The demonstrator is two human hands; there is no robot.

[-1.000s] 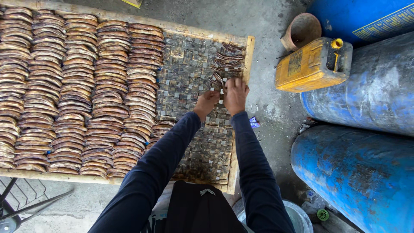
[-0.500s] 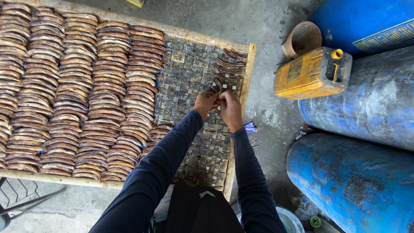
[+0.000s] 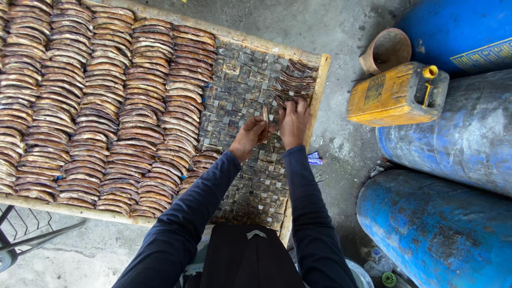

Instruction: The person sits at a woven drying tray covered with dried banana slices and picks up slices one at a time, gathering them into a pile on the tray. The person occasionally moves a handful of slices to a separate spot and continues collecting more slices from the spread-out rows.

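A woven drying rack [image 3: 250, 176] with a wooden frame lies in front of me. Overlapping rows of brown split fish [image 3: 90, 101] cover its left and middle. A short column of the same fish [image 3: 293, 82] sits at the rack's far right corner. My left hand [image 3: 249, 136] holds a small stack of fish pieces upright above the bare weave. My right hand [image 3: 294, 120] presses a fish piece down at the near end of that short column. Both arms wear dark long sleeves.
A yellow jerrycan [image 3: 397, 96] lies on the concrete floor right of the rack, with a clay pot [image 3: 386, 50] behind it. Blue drums [image 3: 453, 133] lie at the right. A small wrapper [image 3: 314, 158] sits beside the rack's edge. A metal stand [image 3: 21, 234] shows at lower left.
Both hands have stayed by the short column at the rack's right. My right hand has reached down onto the fish there, and my left hand has drawn slightly back with its stack.
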